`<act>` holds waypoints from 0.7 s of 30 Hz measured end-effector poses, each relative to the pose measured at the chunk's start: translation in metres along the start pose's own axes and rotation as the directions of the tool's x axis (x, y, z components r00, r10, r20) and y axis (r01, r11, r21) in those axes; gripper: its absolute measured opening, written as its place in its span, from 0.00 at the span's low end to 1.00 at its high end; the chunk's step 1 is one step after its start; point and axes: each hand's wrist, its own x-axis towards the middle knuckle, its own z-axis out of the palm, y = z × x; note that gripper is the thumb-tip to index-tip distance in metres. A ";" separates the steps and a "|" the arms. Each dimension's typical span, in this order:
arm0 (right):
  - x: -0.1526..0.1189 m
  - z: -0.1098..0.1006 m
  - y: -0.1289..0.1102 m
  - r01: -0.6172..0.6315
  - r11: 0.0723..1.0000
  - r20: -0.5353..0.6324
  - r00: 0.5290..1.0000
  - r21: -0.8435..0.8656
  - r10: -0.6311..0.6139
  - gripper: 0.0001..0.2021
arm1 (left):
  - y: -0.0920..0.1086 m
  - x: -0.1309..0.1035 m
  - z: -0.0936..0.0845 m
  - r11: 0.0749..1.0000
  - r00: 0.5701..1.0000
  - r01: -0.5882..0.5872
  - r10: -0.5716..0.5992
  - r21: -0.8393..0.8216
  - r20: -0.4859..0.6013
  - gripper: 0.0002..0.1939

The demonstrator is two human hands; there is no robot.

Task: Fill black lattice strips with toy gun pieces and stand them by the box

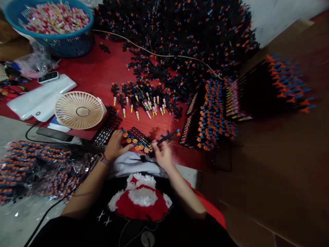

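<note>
My right hand [162, 153] pinches a small black toy gun [167, 137] with an orange and blue tip, just above the table's near edge. Beside it, my left hand [117, 146] lies at a black perforated rack [138, 134], thumb and fingers apart. Orange discs and blue tips [132, 140] line the rack's near side, between my two hands. Beyond the hands, several black toy guns with pink and yellow candy tubes [151, 104] lie loose on the red table [102, 68].
A beige fan [82, 110] and another black rack [106, 132] are at left. Filled racks [212, 116] stand at right beside cardboard [277, 164]. A blue basket of candies [66, 43] and a large black toy pile [174, 31] lie behind. Bagged toys [38, 171] sit lower left.
</note>
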 end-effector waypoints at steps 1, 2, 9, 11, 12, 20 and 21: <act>-0.006 0.008 -0.001 0.011 1.000 0.073 0.997 0.028 -0.014 0.14 | 0.000 0.000 0.000 1.000 1.000 0.003 -0.003 0.001 0.006 0.20; -0.011 0.014 -0.001 0.026 1.000 0.121 0.992 0.016 -0.028 0.14 | 0.000 0.000 0.000 1.000 1.000 0.007 -0.007 0.002 0.008 0.20; -0.010 0.017 0.005 0.013 0.994 0.174 0.985 -0.112 0.007 0.11 | 0.003 0.003 -0.001 0.999 0.999 0.034 -0.034 -0.007 -0.003 0.21; -0.008 0.018 0.002 0.072 0.985 0.184 0.982 -0.158 -0.042 0.10 | 0.004 0.003 0.000 1.000 1.000 0.020 -0.020 -0.019 -0.023 0.20; -0.009 0.019 0.000 0.114 0.976 0.186 0.979 -0.184 -0.080 0.10 | 0.004 0.003 0.000 1.000 0.999 0.012 -0.013 -0.022 -0.031 0.20; 0.025 0.000 -0.017 0.152 0.986 0.517 0.851 -0.068 -0.095 0.08 | -0.002 -0.001 0.003 1.000 0.999 0.021 -0.022 -0.009 -0.037 0.20; 0.041 -0.007 -0.020 0.138 0.989 0.546 0.832 -0.043 -0.093 0.08 | -0.003 -0.001 0.004 1.000 0.999 0.024 -0.025 -0.008 -0.034 0.20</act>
